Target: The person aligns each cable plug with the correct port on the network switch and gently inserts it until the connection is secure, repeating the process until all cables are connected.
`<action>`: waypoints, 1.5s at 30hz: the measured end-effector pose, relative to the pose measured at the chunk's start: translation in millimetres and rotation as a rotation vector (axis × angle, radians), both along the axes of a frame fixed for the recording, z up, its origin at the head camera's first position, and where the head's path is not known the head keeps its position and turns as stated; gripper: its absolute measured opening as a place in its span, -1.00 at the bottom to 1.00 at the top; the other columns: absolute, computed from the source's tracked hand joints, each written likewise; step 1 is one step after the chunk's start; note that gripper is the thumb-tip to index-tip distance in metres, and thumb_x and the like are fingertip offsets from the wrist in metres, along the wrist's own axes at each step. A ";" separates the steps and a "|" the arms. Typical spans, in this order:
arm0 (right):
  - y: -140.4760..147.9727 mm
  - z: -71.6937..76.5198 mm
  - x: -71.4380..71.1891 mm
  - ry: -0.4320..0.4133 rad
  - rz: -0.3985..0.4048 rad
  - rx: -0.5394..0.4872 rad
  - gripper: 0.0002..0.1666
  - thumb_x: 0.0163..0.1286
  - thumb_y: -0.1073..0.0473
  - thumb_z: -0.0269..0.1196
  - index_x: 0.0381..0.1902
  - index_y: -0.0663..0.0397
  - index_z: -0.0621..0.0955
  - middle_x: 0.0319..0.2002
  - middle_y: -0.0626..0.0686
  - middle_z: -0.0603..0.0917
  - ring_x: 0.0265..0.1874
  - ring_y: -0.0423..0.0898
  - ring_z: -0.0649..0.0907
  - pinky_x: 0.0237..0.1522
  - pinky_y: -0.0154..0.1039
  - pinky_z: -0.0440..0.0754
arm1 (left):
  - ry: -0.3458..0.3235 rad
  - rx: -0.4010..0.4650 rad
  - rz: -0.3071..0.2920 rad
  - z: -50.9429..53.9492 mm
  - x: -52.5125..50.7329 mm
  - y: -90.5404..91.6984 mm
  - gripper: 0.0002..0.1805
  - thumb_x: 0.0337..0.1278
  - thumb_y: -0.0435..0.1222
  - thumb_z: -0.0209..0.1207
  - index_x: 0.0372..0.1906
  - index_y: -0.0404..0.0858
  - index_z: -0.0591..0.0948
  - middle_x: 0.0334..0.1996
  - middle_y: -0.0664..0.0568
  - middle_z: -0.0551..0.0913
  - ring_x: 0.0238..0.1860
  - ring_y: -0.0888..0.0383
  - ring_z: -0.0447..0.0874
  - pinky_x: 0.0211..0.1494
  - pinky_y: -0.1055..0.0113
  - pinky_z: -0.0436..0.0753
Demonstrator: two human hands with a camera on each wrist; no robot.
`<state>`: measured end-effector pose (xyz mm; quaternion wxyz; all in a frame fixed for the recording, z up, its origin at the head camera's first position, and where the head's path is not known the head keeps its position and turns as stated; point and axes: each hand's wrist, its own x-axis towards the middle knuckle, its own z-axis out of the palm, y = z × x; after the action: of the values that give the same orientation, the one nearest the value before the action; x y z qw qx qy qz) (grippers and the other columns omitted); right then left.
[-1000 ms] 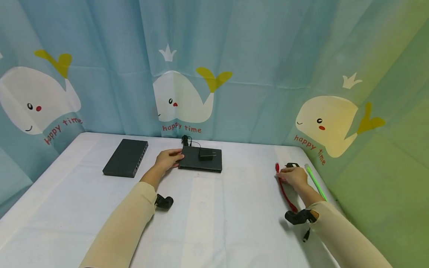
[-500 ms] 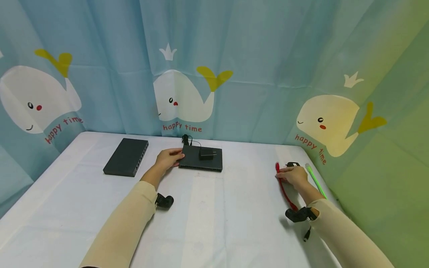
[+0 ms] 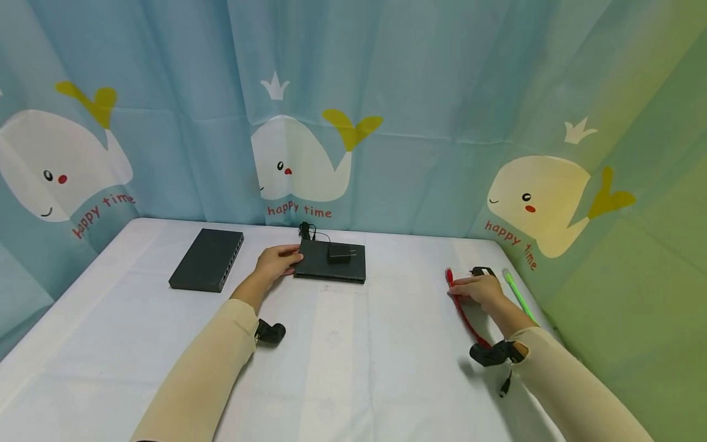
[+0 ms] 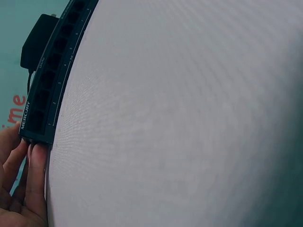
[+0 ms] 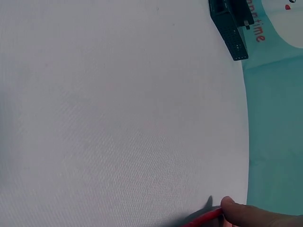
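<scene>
A whale curtain hangs behind the table. Head view: the left hand grips the black box; tipped, the plug on top may slide off. The right hand, swung to three o'clock, may bump the green stick. Left wrist: black box held at eight o'clock. Right wrist: fingers pinch the red cable, five o'clock.

The held box looks smooth and matt, the plug hard plastic, the cable plastic-coated; the curtain is creased cloth, the counter matt.
</scene>
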<state>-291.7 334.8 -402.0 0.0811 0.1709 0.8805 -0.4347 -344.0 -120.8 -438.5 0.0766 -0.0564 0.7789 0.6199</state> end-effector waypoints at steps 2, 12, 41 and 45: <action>-3.5 0.9 0.8 0.000 0.002 -0.006 -0.50 0.19 0.22 0.44 0.04 0.43 0.64 -0.61 -0.19 0.69 -0.62 -0.31 0.59 -0.52 -0.42 0.57 | -0.005 0.003 0.004 -0.6 -0.3 0.0 -0.48 0.28 -0.18 0.27 0.33 -0.11 0.53 0.28 -0.05 0.53 0.20 0.04 0.58 0.05 0.33 0.71; -13.0 6.8 1.7 -0.054 0.009 -0.122 -0.47 0.21 0.35 0.41 0.10 0.55 0.56 -0.55 -0.13 0.70 -0.60 -0.29 0.63 -0.50 -0.42 0.67 | -0.014 0.014 -0.013 -3.3 -1.8 0.4 -0.48 0.31 -0.19 0.24 0.35 -0.10 0.50 0.30 -0.06 0.51 0.25 0.00 0.53 0.10 0.28 0.70; -59.0 9.1 1.1 -0.164 0.145 -0.139 -0.53 0.22 0.37 0.40 0.07 0.47 0.59 -0.42 0.00 0.74 -0.51 -0.21 0.66 -0.39 -0.35 0.72 | -0.015 0.017 -0.007 -3.7 -2.0 0.7 -0.48 0.30 -0.20 0.25 0.35 -0.10 0.50 0.31 -0.05 0.50 0.26 0.01 0.53 0.11 0.26 0.69; -63.4 9.5 1.8 -0.169 0.161 -0.148 -0.54 0.22 0.37 0.39 0.07 0.47 0.59 -0.42 0.01 0.74 -0.50 -0.21 0.66 -0.39 -0.35 0.72 | -0.017 0.022 -0.008 -3.5 -2.3 0.5 -0.48 0.31 -0.20 0.25 0.35 -0.10 0.50 0.31 -0.04 0.50 0.26 0.01 0.53 0.12 0.26 0.69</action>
<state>-289.9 271.4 -392.5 0.2021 0.1293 0.8469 -0.4745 -346.3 -120.3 -441.9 0.0866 -0.0577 0.7716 0.6275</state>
